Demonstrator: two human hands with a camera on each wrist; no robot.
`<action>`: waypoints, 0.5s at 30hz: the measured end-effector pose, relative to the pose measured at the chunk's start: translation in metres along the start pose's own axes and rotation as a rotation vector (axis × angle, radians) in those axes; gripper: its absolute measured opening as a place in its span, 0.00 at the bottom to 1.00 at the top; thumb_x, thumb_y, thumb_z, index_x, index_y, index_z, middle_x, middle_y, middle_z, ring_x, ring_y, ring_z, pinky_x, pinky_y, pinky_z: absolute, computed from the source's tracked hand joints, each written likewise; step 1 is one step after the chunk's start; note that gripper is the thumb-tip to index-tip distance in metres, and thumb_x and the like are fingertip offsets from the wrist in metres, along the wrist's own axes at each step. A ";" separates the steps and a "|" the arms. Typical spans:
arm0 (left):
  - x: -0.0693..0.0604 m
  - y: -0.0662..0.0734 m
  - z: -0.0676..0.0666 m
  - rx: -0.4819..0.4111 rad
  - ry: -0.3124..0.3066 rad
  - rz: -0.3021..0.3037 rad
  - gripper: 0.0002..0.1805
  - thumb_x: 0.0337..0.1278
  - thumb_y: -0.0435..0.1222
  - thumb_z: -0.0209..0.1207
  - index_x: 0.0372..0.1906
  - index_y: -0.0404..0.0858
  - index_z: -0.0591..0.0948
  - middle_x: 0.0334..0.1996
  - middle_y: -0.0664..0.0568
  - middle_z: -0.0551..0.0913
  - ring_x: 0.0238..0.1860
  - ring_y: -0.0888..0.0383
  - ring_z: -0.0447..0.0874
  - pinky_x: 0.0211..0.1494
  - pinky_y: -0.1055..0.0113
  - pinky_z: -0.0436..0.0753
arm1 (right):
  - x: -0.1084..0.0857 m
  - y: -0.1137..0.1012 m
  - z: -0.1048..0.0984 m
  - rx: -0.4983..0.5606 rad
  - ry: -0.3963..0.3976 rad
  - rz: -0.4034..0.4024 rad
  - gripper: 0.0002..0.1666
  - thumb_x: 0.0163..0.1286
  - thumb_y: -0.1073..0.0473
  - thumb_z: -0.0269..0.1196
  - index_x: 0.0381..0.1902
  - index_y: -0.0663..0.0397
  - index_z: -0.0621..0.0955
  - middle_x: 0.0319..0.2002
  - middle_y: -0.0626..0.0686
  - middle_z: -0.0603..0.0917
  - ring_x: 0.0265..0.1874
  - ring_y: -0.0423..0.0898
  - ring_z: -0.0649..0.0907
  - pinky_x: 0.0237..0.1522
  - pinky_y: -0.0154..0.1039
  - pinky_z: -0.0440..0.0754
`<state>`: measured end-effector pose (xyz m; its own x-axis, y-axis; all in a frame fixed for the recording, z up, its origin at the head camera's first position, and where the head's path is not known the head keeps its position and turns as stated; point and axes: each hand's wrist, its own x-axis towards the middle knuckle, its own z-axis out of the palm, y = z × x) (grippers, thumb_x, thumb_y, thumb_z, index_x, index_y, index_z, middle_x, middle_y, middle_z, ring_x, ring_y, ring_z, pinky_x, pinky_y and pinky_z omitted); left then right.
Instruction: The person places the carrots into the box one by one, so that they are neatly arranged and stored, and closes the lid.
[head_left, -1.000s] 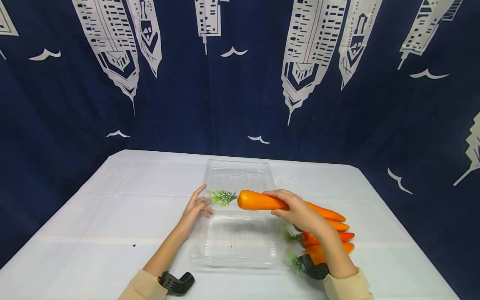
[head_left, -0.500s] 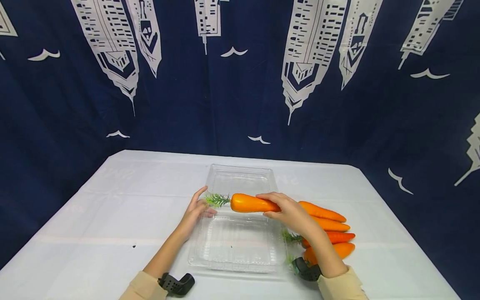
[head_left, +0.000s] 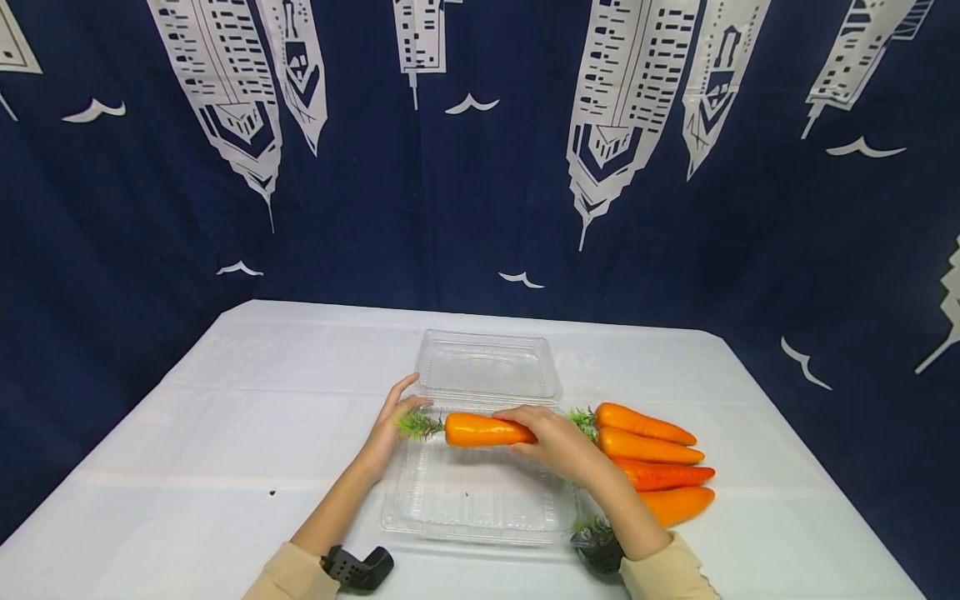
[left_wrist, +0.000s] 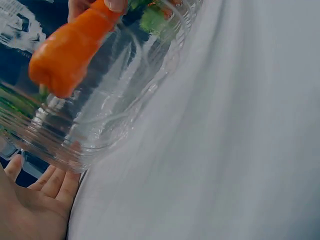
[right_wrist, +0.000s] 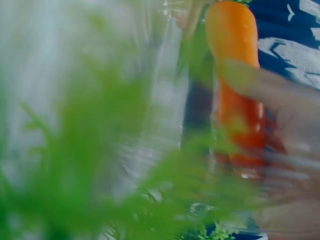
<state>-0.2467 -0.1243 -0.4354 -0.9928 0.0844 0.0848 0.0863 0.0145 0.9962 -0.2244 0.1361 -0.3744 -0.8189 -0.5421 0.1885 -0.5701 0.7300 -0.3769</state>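
Observation:
My right hand [head_left: 553,443] grips the narrow end of an orange carrot [head_left: 480,430] above the back part of a clear plastic box [head_left: 480,533]. The carrot lies crosswise, its green leaves pointing left toward my left hand [head_left: 387,425]. That hand rests with extended fingers against the box's left side. In the left wrist view the fingers [left_wrist: 53,182] touch the clear wall and the carrot [left_wrist: 70,52] hangs over the box. The right wrist view shows thumb and fingers around the carrot [right_wrist: 232,35], partly behind blurred green leaves [right_wrist: 75,165].
The box's clear lid [head_left: 489,367] lies folded open behind it. Several carrots [head_left: 651,447] lie side by side to the right of the box, partly hidden by the right forearm. A small dark speck [head_left: 272,492] is on the white table [head_left: 187,450] at the left.
My right hand has carried the carrot left and toward the front, lower over the box. The box's lid lies farther back from the carrot in view. My left hand has barely moved.

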 end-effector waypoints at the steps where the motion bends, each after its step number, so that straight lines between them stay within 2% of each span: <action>1: 0.000 -0.001 0.001 -0.004 0.002 -0.002 0.28 0.62 0.46 0.42 0.68 0.50 0.57 0.52 0.41 0.75 0.58 0.48 0.68 0.65 0.47 0.58 | 0.000 0.001 0.002 -0.009 -0.002 0.004 0.27 0.57 0.56 0.63 0.56 0.42 0.74 0.53 0.50 0.79 0.52 0.48 0.78 0.53 0.48 0.74; 7: 0.000 0.000 0.002 -0.002 -0.010 -0.029 0.29 0.62 0.47 0.44 0.68 0.51 0.56 0.55 0.41 0.74 0.61 0.48 0.65 0.65 0.43 0.57 | 0.000 0.003 0.009 -0.067 0.003 0.030 0.25 0.56 0.55 0.64 0.53 0.44 0.76 0.48 0.49 0.80 0.45 0.46 0.79 0.47 0.46 0.76; 15: 0.001 0.001 0.000 -0.028 -0.027 -0.038 0.30 0.59 0.42 0.48 0.67 0.53 0.56 0.56 0.39 0.72 0.60 0.46 0.67 0.66 0.43 0.56 | 0.003 0.002 0.014 -0.139 0.027 0.036 0.22 0.53 0.55 0.66 0.48 0.44 0.78 0.42 0.46 0.80 0.37 0.43 0.79 0.40 0.44 0.77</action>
<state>-0.2476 -0.1245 -0.4340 -0.9927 0.1115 0.0470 0.0462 -0.0098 0.9989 -0.2275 0.1299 -0.3871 -0.8395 -0.5042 0.2026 -0.5423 0.8006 -0.2549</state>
